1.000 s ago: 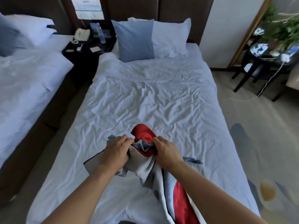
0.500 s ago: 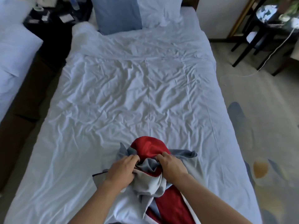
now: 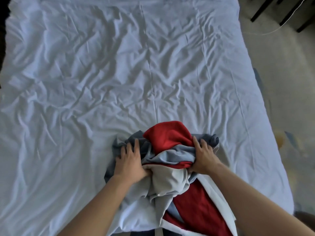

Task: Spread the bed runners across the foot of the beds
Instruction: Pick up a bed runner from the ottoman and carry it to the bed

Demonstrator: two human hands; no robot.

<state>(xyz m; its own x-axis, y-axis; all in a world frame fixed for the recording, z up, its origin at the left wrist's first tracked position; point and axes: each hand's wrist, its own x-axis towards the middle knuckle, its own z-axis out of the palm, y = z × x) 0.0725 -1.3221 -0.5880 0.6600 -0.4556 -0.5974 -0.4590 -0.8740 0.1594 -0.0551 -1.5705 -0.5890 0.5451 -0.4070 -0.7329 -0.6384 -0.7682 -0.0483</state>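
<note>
Red-grey bed runner [image 3: 170, 150] bunched near foot edge of bed [image 3: 85, 82]. Left hand [image 3: 130, 160], right hand [image 3: 202, 156] spread flat, pressing. Find edges first, then pull sideways evenly.

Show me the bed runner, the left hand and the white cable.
bed runner [image 3: 167, 136], head view, red fold on top
left hand [image 3: 130, 158], head view, back of hand
white cable [image 3: 265, 33], head view, stretch on floor
</note>
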